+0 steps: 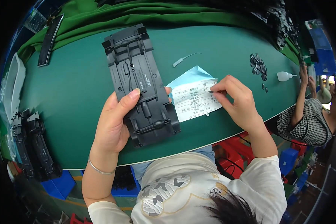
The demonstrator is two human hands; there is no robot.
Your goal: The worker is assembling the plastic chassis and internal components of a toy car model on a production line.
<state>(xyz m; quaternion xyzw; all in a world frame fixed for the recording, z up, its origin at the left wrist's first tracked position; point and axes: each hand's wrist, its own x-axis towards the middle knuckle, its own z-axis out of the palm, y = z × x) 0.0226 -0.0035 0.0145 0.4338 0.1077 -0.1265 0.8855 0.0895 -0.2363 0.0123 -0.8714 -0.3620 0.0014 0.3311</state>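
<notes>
A black plastic toy car chassis (147,84), with moulded pipes and axle shapes on its face, is tilted above the green table. My left hand (115,119) grips its left side, thumb across the face and fingertips showing past the right edge. To the right, my right hand (240,100) pinches a small black piece (210,91) between thumb and forefinger. That hand is over a white printed slip (192,106) with handwriting, which lies on a light blue sheet (193,75). The chassis covers the slip's left side.
Small black pieces (258,66) lie in a pile at the right, near a white dropper bottle (284,76). A thin pale blue nozzle (180,61) rests beyond the slip. More black chassis (41,147) stand at the left edge. A person (306,123) sits at far right.
</notes>
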